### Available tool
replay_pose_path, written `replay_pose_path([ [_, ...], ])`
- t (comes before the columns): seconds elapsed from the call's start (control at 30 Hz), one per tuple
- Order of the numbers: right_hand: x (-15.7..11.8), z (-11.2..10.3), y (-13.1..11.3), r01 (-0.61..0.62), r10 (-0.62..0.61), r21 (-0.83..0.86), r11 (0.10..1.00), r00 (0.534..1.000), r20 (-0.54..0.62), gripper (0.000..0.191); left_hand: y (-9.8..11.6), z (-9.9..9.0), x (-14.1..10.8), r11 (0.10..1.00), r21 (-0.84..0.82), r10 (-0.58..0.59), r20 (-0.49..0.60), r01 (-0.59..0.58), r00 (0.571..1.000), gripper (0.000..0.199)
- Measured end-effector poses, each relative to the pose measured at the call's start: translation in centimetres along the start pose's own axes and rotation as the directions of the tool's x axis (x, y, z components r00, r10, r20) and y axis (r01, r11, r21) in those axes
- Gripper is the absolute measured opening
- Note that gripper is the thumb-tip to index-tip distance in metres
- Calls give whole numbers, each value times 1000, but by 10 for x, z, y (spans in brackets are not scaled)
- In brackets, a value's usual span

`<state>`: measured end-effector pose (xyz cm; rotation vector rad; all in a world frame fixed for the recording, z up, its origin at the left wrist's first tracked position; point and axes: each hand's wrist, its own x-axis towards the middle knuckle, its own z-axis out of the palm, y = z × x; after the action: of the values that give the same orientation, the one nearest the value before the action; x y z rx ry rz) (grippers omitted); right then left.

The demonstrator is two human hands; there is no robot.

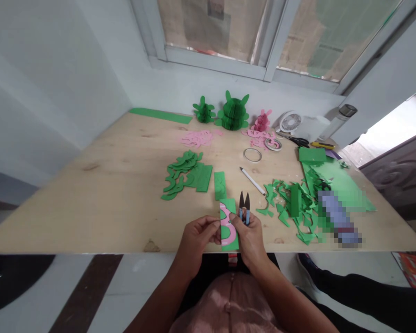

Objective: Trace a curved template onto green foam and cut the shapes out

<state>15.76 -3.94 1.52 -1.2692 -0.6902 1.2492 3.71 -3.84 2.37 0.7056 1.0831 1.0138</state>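
Observation:
A green paper piece (231, 205) with a pink curved cutout (233, 234) on it is held upright at the table's front edge. My left hand (201, 233) pinches its left side. On its right side, the thumb of my right hand (249, 229) presses on the pink cutout, and the same hand keeps small blue-handled snips (244, 203) with their blades apart and pointing away. Just beyond lies a narrow green paper strip (220, 181) with drawn curves.
Green cut shapes (183, 169) lie left of centre, green scraps (294, 199) at right. A white pen (252, 180), tape ring (252, 155) and pink cutouts (197, 138) lie farther back. Paper figures (233, 113) and a fan (290, 122) stand by the wall. A person's legs (360, 289) show lower right.

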Motion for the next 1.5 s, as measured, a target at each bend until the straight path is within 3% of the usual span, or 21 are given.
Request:
replay_pose_path([
  [1.5,-2,-1,3,4,-7,60,998,999,48,24,9,5,-1,999,32,-14,-10,15,1000,14],
])
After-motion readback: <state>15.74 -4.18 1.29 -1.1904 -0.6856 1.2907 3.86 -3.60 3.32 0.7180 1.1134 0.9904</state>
